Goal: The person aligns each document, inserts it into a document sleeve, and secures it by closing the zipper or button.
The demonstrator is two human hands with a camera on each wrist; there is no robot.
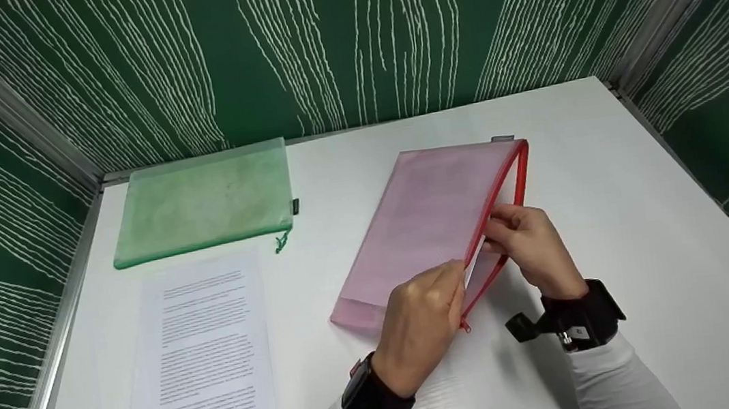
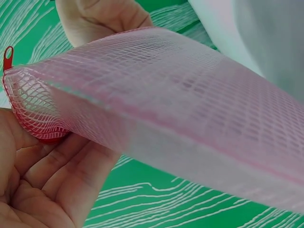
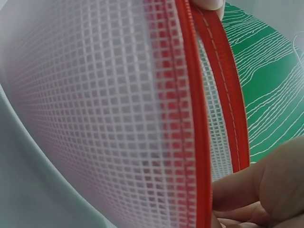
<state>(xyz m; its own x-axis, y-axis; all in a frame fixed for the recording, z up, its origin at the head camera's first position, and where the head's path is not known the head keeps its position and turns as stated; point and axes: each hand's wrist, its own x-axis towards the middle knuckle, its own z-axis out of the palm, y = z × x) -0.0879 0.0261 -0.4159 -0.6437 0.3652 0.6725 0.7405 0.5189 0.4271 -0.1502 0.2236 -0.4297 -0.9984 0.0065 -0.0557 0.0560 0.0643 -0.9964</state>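
A pink mesh pouch (image 1: pixel 434 217) with a red zipper (image 1: pixel 487 201) stands tilted on the table, its zipped side gaping to the right. My left hand (image 1: pixel 422 321) grips the near zipper edge close to the lower corner. The zipper pull (image 2: pixel 8 58) hangs at that corner. Into the opening reaches my right hand (image 1: pixel 534 247), thumb and fingers between the two zipper edges. They pinch white paper (image 1: pixel 476 264) whose edge shows in the gap; the fingertips are partly hidden behind the near edge. Through the mesh a pale sheet shows inside.
At the back left lies a green mesh pouch (image 1: pixel 206 198), its green cord (image 1: pixel 282 240) hanging from the corner. In front of it lies a printed sheet (image 1: pixel 208 366). Green panels (image 1: pixel 346 42) with white lines wall the white table (image 1: pixel 654 219).
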